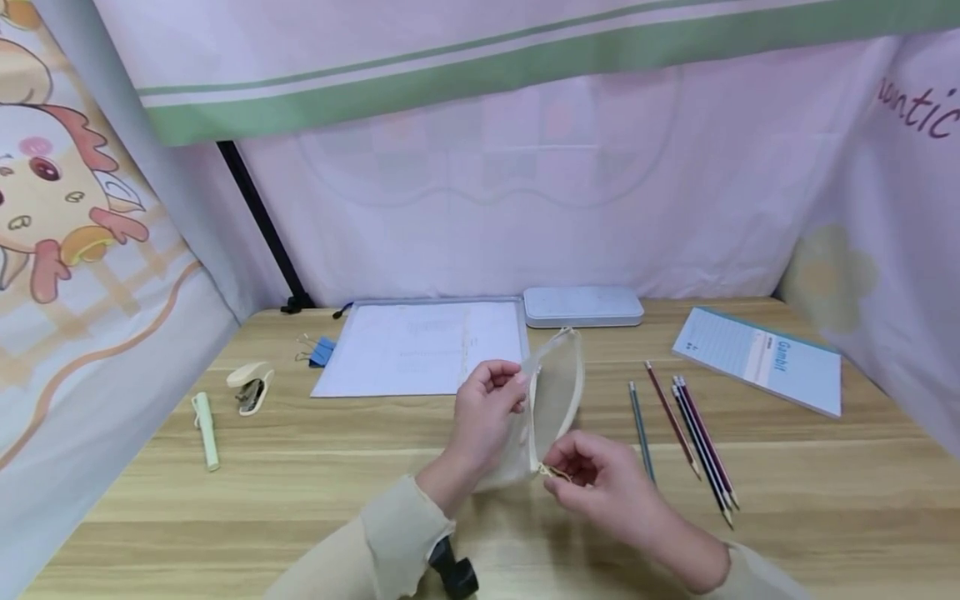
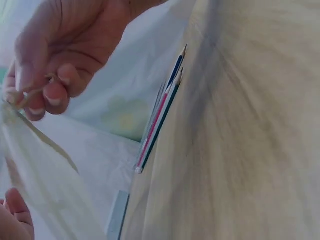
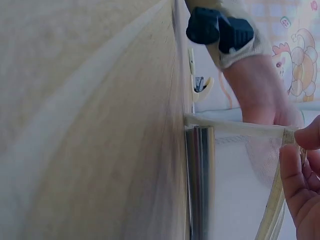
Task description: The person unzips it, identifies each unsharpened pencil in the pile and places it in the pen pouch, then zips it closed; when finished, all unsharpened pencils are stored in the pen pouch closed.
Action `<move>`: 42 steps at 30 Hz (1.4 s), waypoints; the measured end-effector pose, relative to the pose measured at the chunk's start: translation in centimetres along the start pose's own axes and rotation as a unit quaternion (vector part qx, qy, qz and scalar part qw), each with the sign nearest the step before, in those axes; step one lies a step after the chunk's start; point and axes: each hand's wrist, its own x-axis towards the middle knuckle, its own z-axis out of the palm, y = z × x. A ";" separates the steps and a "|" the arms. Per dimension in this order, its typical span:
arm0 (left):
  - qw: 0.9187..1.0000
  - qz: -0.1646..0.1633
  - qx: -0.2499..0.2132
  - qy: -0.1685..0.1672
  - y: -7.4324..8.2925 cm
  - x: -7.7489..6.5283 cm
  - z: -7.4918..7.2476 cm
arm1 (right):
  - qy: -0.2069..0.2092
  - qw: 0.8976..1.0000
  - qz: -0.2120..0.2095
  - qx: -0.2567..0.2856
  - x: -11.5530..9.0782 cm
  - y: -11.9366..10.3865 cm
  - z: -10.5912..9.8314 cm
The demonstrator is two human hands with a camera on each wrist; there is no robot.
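Observation:
A translucent whitish zip pouch (image 1: 558, 392) stands upright between my hands above the table, its mouth parted. The left hand (image 1: 487, 421) grips its left side with curled fingers, near the zip edge. At the lower end of the zip, the right hand (image 1: 611, 487) pinches a thin beige cord (image 1: 557, 473) between thumb and fingers. That pinch also shows in the left wrist view, where the right hand (image 2: 75, 55) is above the pouch (image 2: 50, 185). In the right wrist view, the zip edge (image 3: 272, 200) runs down from the right fingertips.
Several pencils (image 1: 701, 442) lie right of the hands, with a blue notepad (image 1: 757, 358) beyond. Behind are a clipboard with paper (image 1: 420, 350) and a pale blue case (image 1: 583, 307). Leftward lie a blue binder clip (image 1: 322, 352), a cream stapler (image 1: 252, 387) and a light green pen (image 1: 205, 431).

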 end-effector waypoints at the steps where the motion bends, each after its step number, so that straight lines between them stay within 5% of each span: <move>1: 1.000 0.001 0.020 -0.012 0.3 -0.5 -0.4 | 0.001 1.000 -0.002 -0.001 0.0 0.0 0.0; 6: 0.987 -0.004 0.127 -0.103 1.2 -3.3 -2.9 | 0.008 1.000 -0.016 0.003 0.3 -0.2 0.0; 11: 0.965 0.014 0.163 -0.204 1.3 -5.1 -4.0 | 0.007 0.999 -0.005 0.039 0.8 -0.3 0.0; 14: 0.955 0.021 0.181 -0.233 1.0 -5.4 -4.0 | 0.009 0.999 0.020 0.049 1.0 -0.3 0.1; 21: 0.960 -0.022 0.168 -0.222 0.6 -5.3 -3.4 | 0.018 0.996 0.071 0.048 1.3 -0.2 0.4; 26: 0.959 0.012 0.182 -0.217 0.6 -5.1 -3.4 | -0.009 0.993 0.107 0.039 1.8 -0.3 -0.3; 33: 0.941 0.096 0.215 -0.242 0.7 -4.9 -3.4 | -0.078 0.990 0.113 0.028 2.2 -0.5 -2.2; 42: 0.948 0.073 0.229 -0.211 2.3 -4.7 -4.3 | -0.080 0.976 0.200 -0.008 2.4 0.9 -5.8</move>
